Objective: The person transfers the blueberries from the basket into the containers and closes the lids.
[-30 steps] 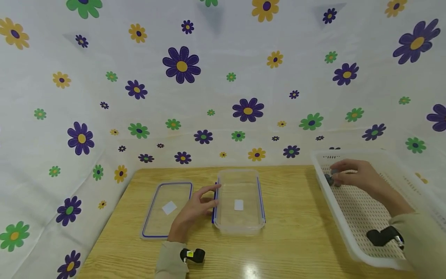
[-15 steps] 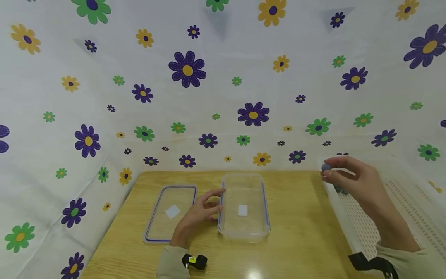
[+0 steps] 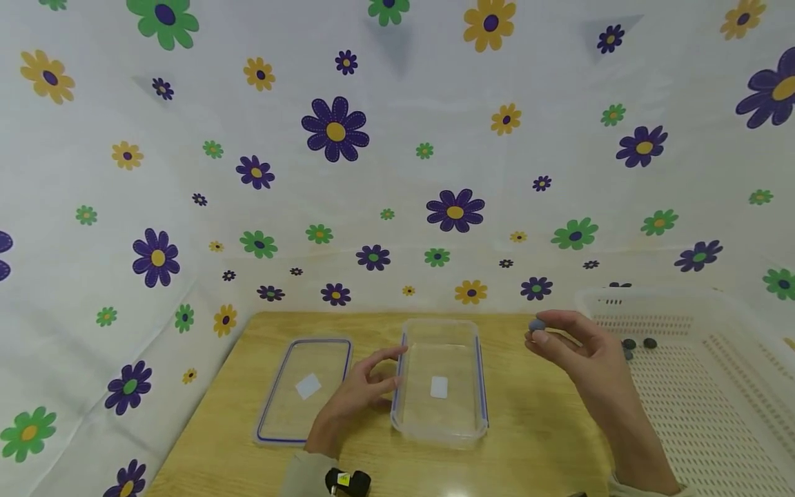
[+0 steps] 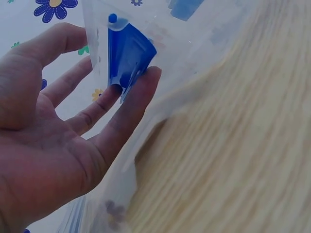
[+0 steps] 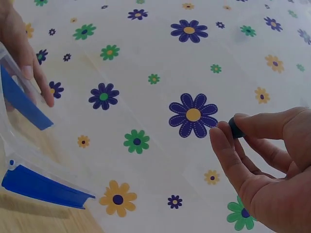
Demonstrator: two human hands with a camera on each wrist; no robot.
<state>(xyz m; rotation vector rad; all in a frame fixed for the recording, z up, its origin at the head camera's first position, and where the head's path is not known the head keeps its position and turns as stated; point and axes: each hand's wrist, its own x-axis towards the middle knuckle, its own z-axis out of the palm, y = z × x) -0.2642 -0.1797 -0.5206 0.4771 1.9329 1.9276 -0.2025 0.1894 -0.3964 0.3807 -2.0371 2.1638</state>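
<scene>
A clear plastic food container (image 3: 437,421) with blue side clips stands without its lid on the wooden table. My left hand (image 3: 360,390) rests against its left side, fingers spread and lightly bent, fingertips at the rim. In the left wrist view those fingers touch the side wall around a blue clip (image 4: 129,56) that hangs down. My right hand (image 3: 584,352) pinches a small blueberry (image 3: 537,324) between thumb and fingers, in the air between container and basket. The right wrist view shows the same blueberry (image 5: 236,128) dark at the fingertips.
The container's lid (image 3: 282,414), with a blue seal, lies left of it, partly behind my left arm. A white perforated basket (image 3: 683,414) stands at the right; a few dark blueberries (image 3: 649,343) lie inside. A flowered cloth (image 3: 385,159) hangs behind and beside the table.
My right hand has lifted the blueberry out of the basket and carried it left, over the table. My left hand stays at the container's side. The head view has shifted slightly.
</scene>
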